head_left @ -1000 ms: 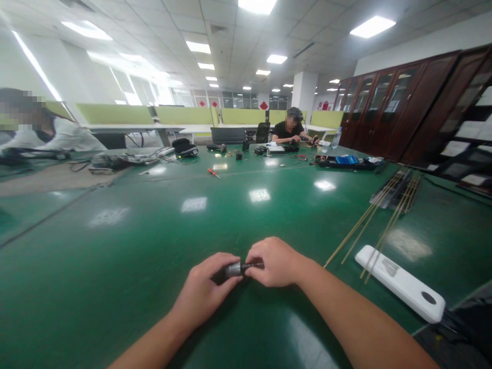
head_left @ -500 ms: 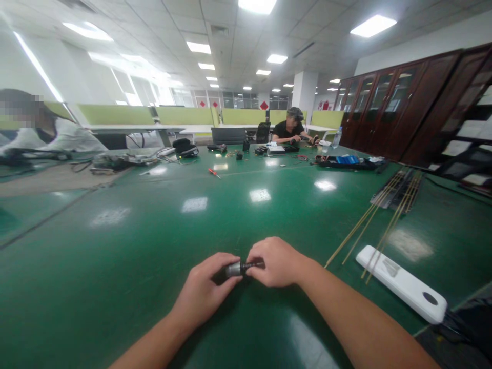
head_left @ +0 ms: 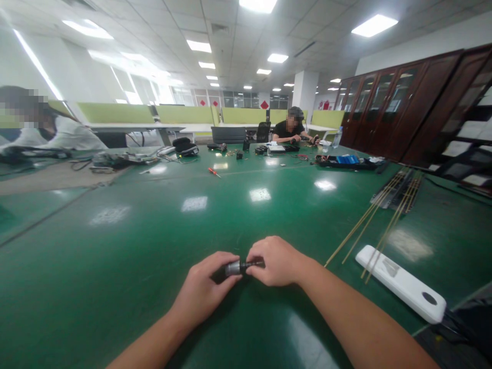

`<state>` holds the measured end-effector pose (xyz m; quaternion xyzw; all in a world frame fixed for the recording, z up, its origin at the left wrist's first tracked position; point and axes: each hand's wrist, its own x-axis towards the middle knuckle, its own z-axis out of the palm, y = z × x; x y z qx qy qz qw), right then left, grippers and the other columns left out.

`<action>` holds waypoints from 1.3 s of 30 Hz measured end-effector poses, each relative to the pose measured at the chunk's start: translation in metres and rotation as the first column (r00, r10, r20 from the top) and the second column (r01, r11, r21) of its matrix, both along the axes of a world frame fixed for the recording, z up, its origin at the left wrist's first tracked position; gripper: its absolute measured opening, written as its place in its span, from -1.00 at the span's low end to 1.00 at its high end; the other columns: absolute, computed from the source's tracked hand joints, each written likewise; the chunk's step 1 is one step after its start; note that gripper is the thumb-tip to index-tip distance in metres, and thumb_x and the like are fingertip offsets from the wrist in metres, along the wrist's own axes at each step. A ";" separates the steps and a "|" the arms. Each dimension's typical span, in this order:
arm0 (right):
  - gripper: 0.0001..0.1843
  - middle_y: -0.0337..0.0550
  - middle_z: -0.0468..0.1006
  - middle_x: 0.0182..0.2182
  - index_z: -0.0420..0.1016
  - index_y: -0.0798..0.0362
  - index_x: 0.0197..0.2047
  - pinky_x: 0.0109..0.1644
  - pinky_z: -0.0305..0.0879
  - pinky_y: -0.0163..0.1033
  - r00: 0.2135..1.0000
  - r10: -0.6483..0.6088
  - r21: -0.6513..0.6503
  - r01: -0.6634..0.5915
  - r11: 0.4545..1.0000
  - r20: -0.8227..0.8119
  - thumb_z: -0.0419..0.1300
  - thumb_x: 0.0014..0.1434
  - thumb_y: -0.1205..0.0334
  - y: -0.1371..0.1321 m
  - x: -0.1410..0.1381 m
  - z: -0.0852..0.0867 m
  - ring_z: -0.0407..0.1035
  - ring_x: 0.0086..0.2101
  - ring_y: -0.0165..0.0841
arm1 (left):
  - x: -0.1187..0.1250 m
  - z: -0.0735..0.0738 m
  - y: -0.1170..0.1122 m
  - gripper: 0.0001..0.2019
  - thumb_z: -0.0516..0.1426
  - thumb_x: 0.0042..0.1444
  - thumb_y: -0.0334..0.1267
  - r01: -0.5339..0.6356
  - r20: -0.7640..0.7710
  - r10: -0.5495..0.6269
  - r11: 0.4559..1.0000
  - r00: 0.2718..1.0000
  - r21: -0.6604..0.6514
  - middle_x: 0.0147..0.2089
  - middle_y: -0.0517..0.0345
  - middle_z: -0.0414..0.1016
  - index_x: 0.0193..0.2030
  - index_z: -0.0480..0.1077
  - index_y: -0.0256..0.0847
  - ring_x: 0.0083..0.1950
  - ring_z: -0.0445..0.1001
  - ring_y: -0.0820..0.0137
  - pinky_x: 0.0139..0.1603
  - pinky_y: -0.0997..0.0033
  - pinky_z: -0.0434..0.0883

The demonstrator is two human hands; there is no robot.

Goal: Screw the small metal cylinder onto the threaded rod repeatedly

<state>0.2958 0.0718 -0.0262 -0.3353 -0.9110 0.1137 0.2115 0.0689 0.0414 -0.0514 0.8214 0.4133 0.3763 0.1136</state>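
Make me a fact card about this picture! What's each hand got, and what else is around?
Left hand: holds a shiny grey cylinder
Right hand: pinches the thin dark rod at the cylinder's end
Table: smooth, shiny green
Right side: long white rounded bar, thin yellowish sticks
Farther off: small red-handled screwdriver
Other people: person in black, person with white sleeves

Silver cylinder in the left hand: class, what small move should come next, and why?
Perhaps a gentle twist of the dark rod with the right hand: its fingers pinch the rod, which lines up with the silver cylinder, while the left hand braces that. Whether it turns freely isn't visible.
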 end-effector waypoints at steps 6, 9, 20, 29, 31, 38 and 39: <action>-0.79 -0.17 0.61 -0.36 0.62 0.04 -0.23 -0.26 0.19 -0.28 1.000 -0.002 0.001 0.002 1.000 -0.005 0.23 0.14 0.13 0.000 0.000 0.000 0.42 -0.34 -0.33 | 0.001 0.002 0.000 -0.78 0.26 0.12 -0.23 -0.002 0.007 0.002 1.000 1.000 0.008 -0.13 0.16 0.59 -0.08 0.49 -0.09 -0.13 0.56 0.35 -0.07 0.41 0.50; -0.79 -0.17 0.61 -0.36 0.62 0.04 -0.24 -0.26 0.18 -0.28 1.000 -0.005 0.006 0.005 1.000 -0.003 0.23 0.14 0.12 0.000 0.000 0.001 0.42 -0.35 -0.33 | 0.000 0.002 0.000 -0.78 0.26 0.12 -0.24 -0.006 0.005 0.006 1.000 1.000 0.000 -0.12 0.17 0.59 -0.07 0.49 -0.08 -0.12 0.56 0.35 -0.06 0.41 0.50; -0.79 -0.18 0.61 -0.36 0.62 0.03 -0.23 -0.27 0.17 -0.27 1.000 -0.009 0.011 0.009 1.000 -0.003 0.24 0.14 0.12 -0.001 0.000 0.002 0.41 -0.35 -0.34 | -0.001 0.000 0.001 -0.77 0.27 0.11 -0.22 -0.022 -0.005 0.022 1.000 1.000 -0.004 -0.11 0.18 0.59 -0.06 0.49 -0.06 -0.11 0.56 0.35 -0.04 0.39 0.50; -0.78 -0.17 0.60 -0.36 0.63 0.04 -0.22 -0.28 0.18 -0.27 1.000 -0.021 -0.010 0.021 1.000 0.013 0.24 0.14 0.12 -0.001 0.000 0.003 0.42 -0.35 -0.34 | 0.000 0.001 0.001 -0.78 0.26 0.11 -0.20 -0.033 0.004 0.033 0.999 0.999 -0.008 -0.13 0.10 0.60 -0.08 0.51 -0.12 -0.12 0.58 0.30 -0.05 0.35 0.52; -0.78 -0.17 0.61 -0.35 0.63 0.04 -0.22 -0.28 0.18 -0.27 1.000 -0.022 -0.008 0.022 1.000 0.012 0.24 0.14 0.12 -0.001 0.000 0.004 0.42 -0.35 -0.33 | 0.000 0.002 0.001 -0.78 0.26 0.10 -0.21 -0.036 0.004 0.036 0.999 0.999 -0.005 -0.13 0.11 0.60 -0.09 0.51 -0.11 -0.12 0.58 0.30 -0.05 0.35 0.53; -0.78 -0.17 0.61 -0.35 0.62 0.03 -0.22 -0.27 0.18 -0.27 0.999 -0.028 -0.004 0.028 1.000 0.015 0.24 0.15 0.11 0.000 0.000 0.003 0.41 -0.35 -0.34 | 0.000 0.001 0.001 -0.78 0.27 0.10 -0.21 -0.042 0.005 0.042 0.999 0.999 0.000 -0.13 0.14 0.60 -0.09 0.51 -0.10 -0.13 0.58 0.32 -0.06 0.38 0.52; -0.78 -0.18 0.60 -0.35 0.62 0.03 -0.22 -0.28 0.17 -0.27 0.999 -0.027 -0.003 0.027 1.000 0.017 0.24 0.15 0.11 0.000 0.001 0.003 0.41 -0.35 -0.34 | 0.000 0.001 0.001 -0.77 0.27 0.09 -0.21 -0.044 0.006 0.044 0.999 0.999 -0.001 -0.13 0.14 0.60 -0.09 0.51 -0.10 -0.13 0.58 0.32 -0.06 0.39 0.51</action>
